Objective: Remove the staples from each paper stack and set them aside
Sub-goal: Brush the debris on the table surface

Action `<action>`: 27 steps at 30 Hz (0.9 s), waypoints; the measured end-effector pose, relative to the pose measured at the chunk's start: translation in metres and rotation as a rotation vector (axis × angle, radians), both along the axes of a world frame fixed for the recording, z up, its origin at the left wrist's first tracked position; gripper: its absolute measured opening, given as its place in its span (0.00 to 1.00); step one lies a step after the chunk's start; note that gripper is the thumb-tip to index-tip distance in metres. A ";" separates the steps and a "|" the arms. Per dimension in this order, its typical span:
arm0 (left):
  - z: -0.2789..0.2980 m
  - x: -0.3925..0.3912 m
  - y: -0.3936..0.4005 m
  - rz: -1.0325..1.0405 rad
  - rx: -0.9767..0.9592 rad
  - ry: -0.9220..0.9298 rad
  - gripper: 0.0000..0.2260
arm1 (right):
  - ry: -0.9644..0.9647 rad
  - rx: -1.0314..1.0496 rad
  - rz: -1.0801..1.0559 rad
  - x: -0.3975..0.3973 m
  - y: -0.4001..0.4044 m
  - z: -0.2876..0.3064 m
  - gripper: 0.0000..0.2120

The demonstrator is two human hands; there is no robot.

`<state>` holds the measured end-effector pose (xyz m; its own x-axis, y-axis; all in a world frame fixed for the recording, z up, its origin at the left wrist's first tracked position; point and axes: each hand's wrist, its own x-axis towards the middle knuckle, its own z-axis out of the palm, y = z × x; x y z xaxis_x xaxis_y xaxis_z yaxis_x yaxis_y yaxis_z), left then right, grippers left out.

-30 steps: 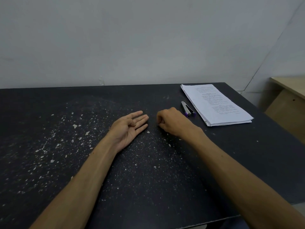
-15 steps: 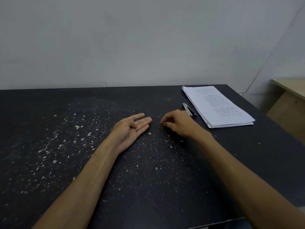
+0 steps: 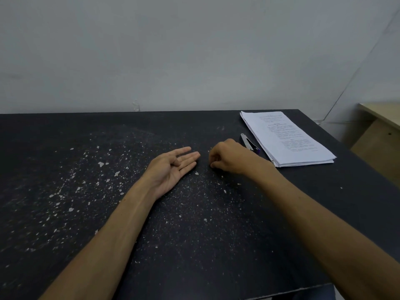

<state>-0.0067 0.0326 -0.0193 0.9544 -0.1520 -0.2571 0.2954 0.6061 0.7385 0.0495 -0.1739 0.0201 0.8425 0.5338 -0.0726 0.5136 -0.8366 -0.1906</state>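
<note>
Grip: your right hand [image 3: 229, 158] curled, pinch contents unclear; left hand [image 3: 171, 167] flat, palm up. Paper stack [image 3: 287, 139] at bench [image 3: 65, 213] far-right corner.

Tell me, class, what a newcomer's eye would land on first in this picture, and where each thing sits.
Two bare forearms reach up the middle of a dark table flecked with white specks. The left hand lies palm up with fingers straight, while the right hand beside it has its fingers curled, fingertips near the surface; whether it pinches anything is too small to tell. At the far right lie a white paper stack and a staple remover alongside.
</note>
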 end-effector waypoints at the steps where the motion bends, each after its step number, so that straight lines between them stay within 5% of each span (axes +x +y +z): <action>1: 0.000 0.000 0.000 0.000 -0.004 0.001 0.27 | -0.020 -0.042 0.017 -0.002 0.002 0.000 0.05; 8: -0.001 0.000 0.001 -0.014 -0.031 -0.012 0.27 | -0.199 -0.111 0.086 -0.016 0.007 -0.005 0.05; 15: 0.002 0.001 0.002 -0.045 -0.089 0.001 0.18 | -0.016 0.492 -0.100 -0.008 0.013 -0.001 0.05; 21: 0.008 -0.007 -0.009 -0.143 -0.225 0.022 0.22 | 0.052 0.314 0.074 -0.011 0.036 0.036 0.08; 27: 0.006 0.000 0.010 -0.046 -0.291 -0.009 0.21 | -0.064 0.290 -0.127 -0.017 0.007 0.022 0.08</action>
<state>-0.0070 0.0423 -0.0133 0.9467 -0.2613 -0.1883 0.3220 0.7786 0.5386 0.0327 -0.1673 0.0423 0.9017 0.4145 0.1228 0.4271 -0.8102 -0.4014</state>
